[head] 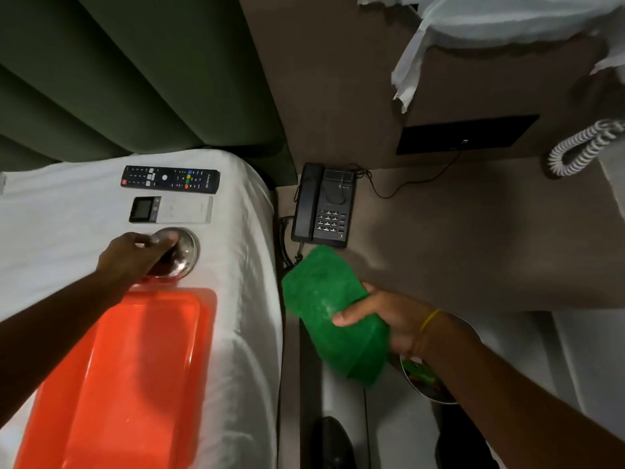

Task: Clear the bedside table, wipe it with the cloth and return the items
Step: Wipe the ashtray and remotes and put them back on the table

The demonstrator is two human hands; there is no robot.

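On the white bed sheet [61, 218] lie a black TV remote [170, 179], a white AC remote [170, 209], a clear glass ashtray [182, 252] and an orange tray [135, 367]. My left hand [135, 257] grips the ashtray from above, just beyond the tray's far edge. My right hand [385, 319] holds a folded green cloth [331, 313] above the front left corner of the brown bedside table [473, 238]. A black telephone [323, 204] stands at the table's back left.
A green padded headboard [118, 79] rises behind the bed. A coiled white cord [581, 147] hangs at the right. A white cloth [473, 25] drapes at the top right. A round bin [429, 377] sits below my right wrist.
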